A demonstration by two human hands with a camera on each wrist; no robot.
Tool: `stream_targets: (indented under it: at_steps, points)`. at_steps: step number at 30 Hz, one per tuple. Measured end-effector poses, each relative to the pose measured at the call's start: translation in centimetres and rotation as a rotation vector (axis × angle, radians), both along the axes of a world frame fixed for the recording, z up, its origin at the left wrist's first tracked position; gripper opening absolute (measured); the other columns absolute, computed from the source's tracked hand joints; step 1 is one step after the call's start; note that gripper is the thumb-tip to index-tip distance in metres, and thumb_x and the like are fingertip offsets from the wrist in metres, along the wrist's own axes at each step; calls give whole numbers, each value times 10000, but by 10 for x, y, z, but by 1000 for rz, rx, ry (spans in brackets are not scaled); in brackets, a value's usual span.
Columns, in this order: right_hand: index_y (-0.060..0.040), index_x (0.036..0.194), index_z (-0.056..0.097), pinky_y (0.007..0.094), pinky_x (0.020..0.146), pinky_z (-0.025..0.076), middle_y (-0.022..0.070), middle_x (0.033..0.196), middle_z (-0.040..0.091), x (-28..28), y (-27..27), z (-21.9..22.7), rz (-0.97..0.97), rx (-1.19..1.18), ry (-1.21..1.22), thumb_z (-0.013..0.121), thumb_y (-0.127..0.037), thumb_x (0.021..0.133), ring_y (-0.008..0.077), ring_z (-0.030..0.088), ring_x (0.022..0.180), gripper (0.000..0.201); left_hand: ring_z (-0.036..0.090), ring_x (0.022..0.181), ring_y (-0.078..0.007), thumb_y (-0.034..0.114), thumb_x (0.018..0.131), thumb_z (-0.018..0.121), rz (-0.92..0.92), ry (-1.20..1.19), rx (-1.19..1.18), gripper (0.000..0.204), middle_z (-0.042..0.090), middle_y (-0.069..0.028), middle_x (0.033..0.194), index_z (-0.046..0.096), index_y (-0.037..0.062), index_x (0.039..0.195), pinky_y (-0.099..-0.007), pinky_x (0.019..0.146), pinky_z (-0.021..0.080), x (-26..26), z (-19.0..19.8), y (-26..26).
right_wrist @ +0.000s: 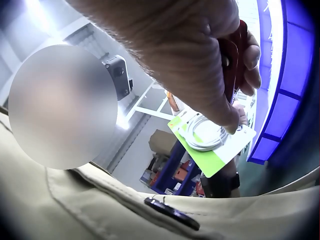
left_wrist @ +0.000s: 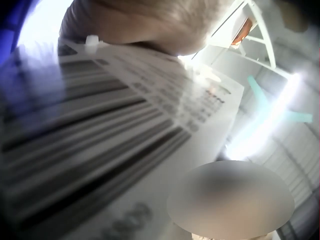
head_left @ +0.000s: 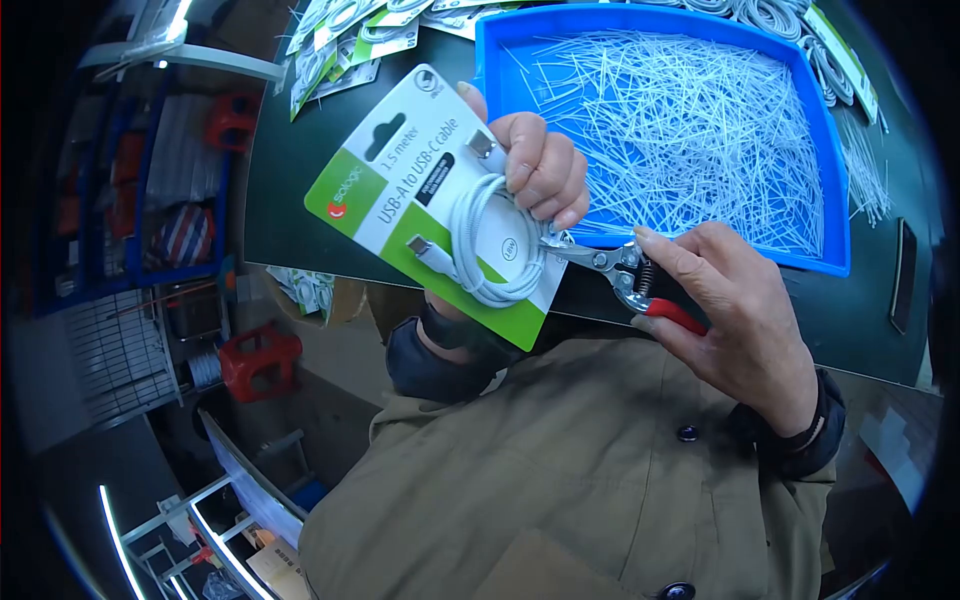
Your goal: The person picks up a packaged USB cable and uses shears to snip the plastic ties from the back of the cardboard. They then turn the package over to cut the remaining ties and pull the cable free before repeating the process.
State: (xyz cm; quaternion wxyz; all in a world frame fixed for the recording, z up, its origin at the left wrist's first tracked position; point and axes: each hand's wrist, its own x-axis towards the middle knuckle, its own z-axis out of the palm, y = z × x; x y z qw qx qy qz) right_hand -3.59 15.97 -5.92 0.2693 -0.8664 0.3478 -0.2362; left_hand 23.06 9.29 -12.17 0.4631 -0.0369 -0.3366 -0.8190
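My left hand (head_left: 545, 165) grips the right edge of a white and green retail card (head_left: 425, 215), raised over the table's front edge. A coiled white USB cable (head_left: 465, 245) is mounted on its front. Filling much of the left wrist view is the card's barcoded back (left_wrist: 100, 135). My right hand (head_left: 745, 310) holds red-handled pruning shears (head_left: 628, 256) with a spring between the handles. Their tips reach the coil's right side, just below the left fingers, which partly hide them. Red handles (right_wrist: 231, 65) show within the right hand in the right wrist view.
A blue tray (head_left: 843, 200) of loose white plastic ties (head_left: 690, 140) stands just beyond both hands. Carded cables (head_left: 385, 40) pile up at the table's far left, and more coils (head_left: 770, 15) lie behind the tray. A phone (head_left: 903, 275) rests at the right edge.
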Motion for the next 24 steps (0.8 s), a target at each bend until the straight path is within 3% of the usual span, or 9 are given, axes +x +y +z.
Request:
stream_targets:
  at_steps: [6, 10, 24]
  points:
    - [-109, 1389, 644, 405, 695, 517, 106, 971, 606, -6, 0, 12, -12, -25, 101, 910, -62, 676, 288, 624, 841, 762, 503, 679, -189, 627, 1133, 174, -16, -95, -3, 727, 502, -39, 693, 568, 101, 823, -358, 688, 514, -10, -5, 0]
    - [-125, 1401, 648, 406, 700, 516, 108, 982, 618, -11, 2, 16, -38, -51, 135, 917, -51, 650, 287, 632, 844, 801, 494, 644, -180, 630, 1133, 180, 123, -154, 31, 728, 500, -43, 673, 562, 96, 818, -345, 656, 504, -10, 10, 7]
    - [-125, 1364, 673, 407, 699, 519, 95, 967, 610, -13, 2, 14, -62, -62, 140, 906, -42, 644, 278, 625, 834, 762, 500, 637, -175, 640, 1124, 249, 88, -249, -50, 695, 485, -35, 644, 538, 105, 786, -343, 664, 512, -16, 3, 2]
